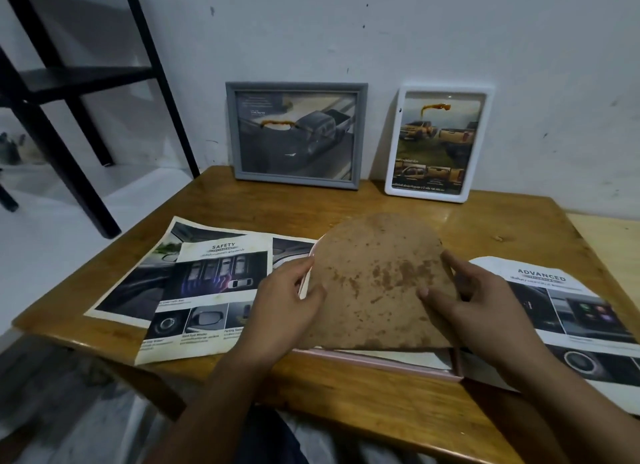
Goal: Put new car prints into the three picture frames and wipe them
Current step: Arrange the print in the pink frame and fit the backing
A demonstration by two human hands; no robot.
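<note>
A stained brown backing board [374, 280] is tilted up out of a pink picture frame [381, 363] that lies face down near the table's front edge. My left hand [287, 300] grips the board's left edge, and my right hand [481, 297] grips its right edge. A white sheet shows inside the frame under the board. Against the wall lean a grey frame [296, 136] and a white frame [438, 143], each holding a truck print with an orange smear on the glass. Loose car prints lie flat: a "SAFETY" sheet [194, 287] on the left and an "ADVANCED" sheet [571, 321] on the right.
The low wooden table [270, 207] stands against a white wall. A black metal rack [69, 92] stands at the left, beyond the table's corner. A lighter wooden surface [609, 241] adjoins the table on the right. My legs are under the front edge.
</note>
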